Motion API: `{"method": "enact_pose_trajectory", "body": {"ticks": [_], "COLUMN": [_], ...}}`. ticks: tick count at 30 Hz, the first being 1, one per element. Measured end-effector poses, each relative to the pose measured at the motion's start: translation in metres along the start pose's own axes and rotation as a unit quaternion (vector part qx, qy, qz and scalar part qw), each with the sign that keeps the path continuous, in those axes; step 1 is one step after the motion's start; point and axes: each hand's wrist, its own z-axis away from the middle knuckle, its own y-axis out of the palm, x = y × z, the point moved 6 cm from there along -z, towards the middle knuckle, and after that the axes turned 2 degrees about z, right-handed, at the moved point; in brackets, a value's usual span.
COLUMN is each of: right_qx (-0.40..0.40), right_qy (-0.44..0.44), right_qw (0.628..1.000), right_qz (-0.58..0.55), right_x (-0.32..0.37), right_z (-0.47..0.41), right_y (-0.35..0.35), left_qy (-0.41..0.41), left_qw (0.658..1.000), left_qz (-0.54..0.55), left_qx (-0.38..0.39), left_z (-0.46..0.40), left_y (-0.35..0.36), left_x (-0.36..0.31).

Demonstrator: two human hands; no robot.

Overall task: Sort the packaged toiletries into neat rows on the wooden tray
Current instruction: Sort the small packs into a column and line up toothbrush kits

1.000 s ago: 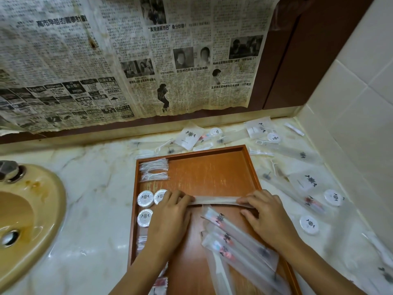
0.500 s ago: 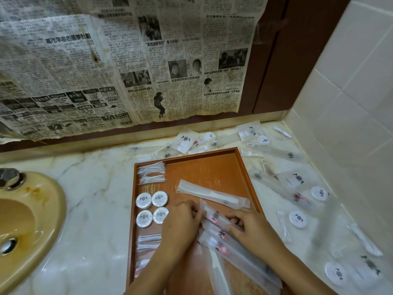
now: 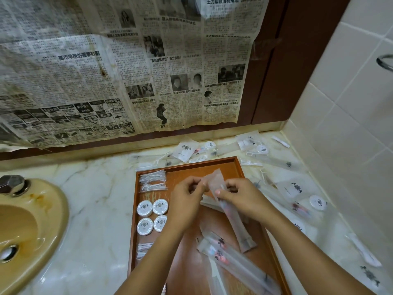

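You hold one long clear packet (image 3: 230, 213) up over the wooden tray (image 3: 191, 169). Both your hands are at its top end. Your right hand (image 3: 240, 198) has its fingers curled round the packet, with the thumb pressed on the front. Your left hand (image 3: 188, 198) pinches the top flap with curled fingers. The packet is long and thin. Its top end points away from you, toward the wall, and its bottom end hangs down toward you and a bit to the right, tilted, above the tray floor.

More long packets (image 3: 236, 260) lie on the tray near you. They slant from the middle toward the near right corner, and they overlap one another. One more long packet lies across the tray under your hands; most of it is hidden.

On the left side of the tray sit four round white soaps (image 3: 152, 217) in two rows of two. Past them, at the far left corner, lie small white picks (image 3: 152, 180) in a bunch.

The tray sits on the marble bench (image 3: 93, 209). Other packets are spread on the bench beyond and to the right of the tray. A tan sink (image 3: 32, 231) is on the left.
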Motion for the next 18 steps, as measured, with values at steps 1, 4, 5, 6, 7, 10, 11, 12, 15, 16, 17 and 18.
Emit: {"method": "enact_pose_trajectory", "body": {"ticks": [1, 4, 5, 6, 7, 10, 11, 12, 15, 16, 17, 18], "right_qx": [-0.014, -0.076, -0.104, -0.131, -0.156, -0.212, -0.218, -0.219, -0.205, -0.199, -0.194, -0.192], "right_qy": [0.0, 0.018, 0.025, 0.033, 0.04, 0.059, 0.065, 0.072, 0.096, 0.104, 0.108, 0.111], "right_qw": [1.0, 0.991, 0.984, 0.976, 0.968, 0.936, 0.927, 0.919, 0.903, 0.901, 0.9, 0.901], "right_qz": [-0.019, -0.112, -0.142, -0.168, -0.195, -0.273, -0.299, -0.321, -0.364, -0.37, -0.375, -0.374], "right_x": [0.005, 0.011, 0.01, 0.008, 0.005, -0.007, -0.011, -0.014, -0.026, -0.031, -0.035, -0.039], "right_z": [-0.004, -0.013, -0.014, -0.015, -0.016, -0.014, -0.012, -0.011, -0.007, -0.007, -0.006, -0.006], "right_y": [-0.006, -0.023, -0.028, -0.033, -0.037, -0.044, -0.044, -0.043, -0.037, -0.035, -0.034, -0.034], "left_qy": [-0.019, -0.091, -0.107, -0.11, -0.104, -0.098, -0.107, -0.119, -0.126, -0.122, -0.121, -0.123], "left_qw": [1.0, 0.993, 0.989, 0.985, 0.983, 0.982, 0.983, 0.983, 0.985, 0.987, 0.987, 0.986], "left_qz": [0.025, 0.047, 0.044, 0.032, 0.013, 0.027, 0.053, 0.084, 0.106, 0.099, 0.097, 0.106], "left_qx": [0.004, 0.063, 0.096, 0.126, 0.149, 0.16, 0.138, 0.11, 0.044, 0.034, 0.027, 0.02], "left_z": [0.001, 0.011, 0.017, 0.022, 0.027, 0.036, 0.035, 0.033, 0.022, 0.017, 0.013, 0.009], "left_y": [0.0, 0.006, 0.01, 0.012, 0.013, 0.008, 0.004, -0.001, -0.018, -0.024, -0.029, -0.034], "left_x": [0.0, 0.013, 0.019, 0.024, 0.029, 0.038, 0.039, 0.039, 0.035, 0.033, 0.033, 0.032]}}
